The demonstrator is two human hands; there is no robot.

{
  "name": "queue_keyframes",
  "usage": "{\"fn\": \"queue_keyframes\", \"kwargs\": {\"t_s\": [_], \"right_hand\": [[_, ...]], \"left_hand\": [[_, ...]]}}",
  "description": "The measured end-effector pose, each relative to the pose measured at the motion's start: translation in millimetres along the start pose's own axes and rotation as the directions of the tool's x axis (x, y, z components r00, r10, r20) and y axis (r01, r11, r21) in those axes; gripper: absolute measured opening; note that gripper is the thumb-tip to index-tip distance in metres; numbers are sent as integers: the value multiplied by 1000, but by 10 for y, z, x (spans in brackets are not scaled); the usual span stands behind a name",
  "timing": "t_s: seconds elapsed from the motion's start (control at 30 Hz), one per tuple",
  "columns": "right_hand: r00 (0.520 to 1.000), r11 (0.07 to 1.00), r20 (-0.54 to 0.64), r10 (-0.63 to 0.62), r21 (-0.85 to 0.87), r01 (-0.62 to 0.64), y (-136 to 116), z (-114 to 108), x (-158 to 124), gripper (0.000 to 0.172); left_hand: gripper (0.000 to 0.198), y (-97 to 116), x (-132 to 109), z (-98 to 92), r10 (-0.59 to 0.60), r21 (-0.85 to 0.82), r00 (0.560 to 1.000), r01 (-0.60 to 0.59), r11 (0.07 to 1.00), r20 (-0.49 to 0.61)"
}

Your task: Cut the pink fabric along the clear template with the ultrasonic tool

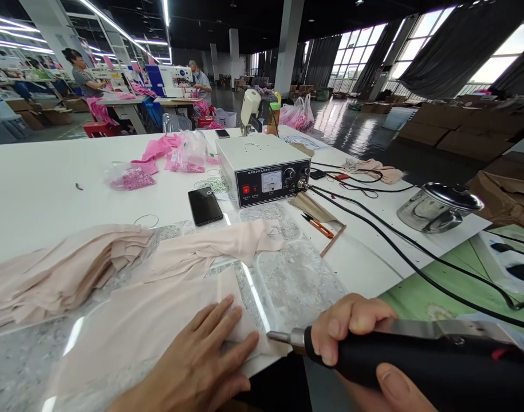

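My left hand [201, 349] lies flat, fingers stretched, on a thin beige fabric piece [128, 326] near the table's front edge. In my right hand [356, 332] is a black handheld ultrasonic welder [420, 357] with a pointed metal tip. That tip is at the fabric's right edge, just right of my left fingers; whether it touches cannot be made out. Beyond it lies another crumpled beige piece [219, 243]. A stack of beige fabric pieces [68, 257] rests at the left.
A control box [266, 166] with a dial stands behind the fabric, black cables [373, 223] running right from it. Around it are a phone [205, 206], orange thread snips [322, 226], a lidded steel mug [437, 209] and bags of pink pieces [130, 176]. Other people sit at sewing machines farther back.
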State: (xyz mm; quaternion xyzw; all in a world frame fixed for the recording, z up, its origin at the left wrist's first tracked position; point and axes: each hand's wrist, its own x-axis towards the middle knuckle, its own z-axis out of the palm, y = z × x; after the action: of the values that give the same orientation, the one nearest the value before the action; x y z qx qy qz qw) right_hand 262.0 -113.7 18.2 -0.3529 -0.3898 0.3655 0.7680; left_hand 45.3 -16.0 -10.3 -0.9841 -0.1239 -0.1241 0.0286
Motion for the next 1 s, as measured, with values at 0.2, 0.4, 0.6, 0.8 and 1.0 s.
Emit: {"fn": "queue_keyframes", "kwargs": {"t_s": [0.2, 0.4, 0.6, 0.8, 1.0], "right_hand": [[1000, 1000, -1, -8, 20, 8, 28, 85, 10, 17], [999, 1000, 43, -15, -9, 16, 56, 98, 29, 16], [998, 999, 54, -21, -29, 23, 75, 93, 39, 14], [990, 997, 124, -69, -27, 72, 123, 42, 92, 13], [989, 993, 93, -116, 4, 116, 178, 89, 179, 14]], "left_hand": [[45, 44, 86, -113, -17, -16, 1000, 17, 1000, -21], [46, 67, 93, -127, -37, -15, 999, 37, 999, 11], [51, 69, 82, -107, -49, -36, 999, 49, 998, -5], [41, 78, 66, -87, -102, -96, 995, 102, 990, 2], [39, 97, 47, -61, -110, -90, 994, 110, 990, 6]]}}
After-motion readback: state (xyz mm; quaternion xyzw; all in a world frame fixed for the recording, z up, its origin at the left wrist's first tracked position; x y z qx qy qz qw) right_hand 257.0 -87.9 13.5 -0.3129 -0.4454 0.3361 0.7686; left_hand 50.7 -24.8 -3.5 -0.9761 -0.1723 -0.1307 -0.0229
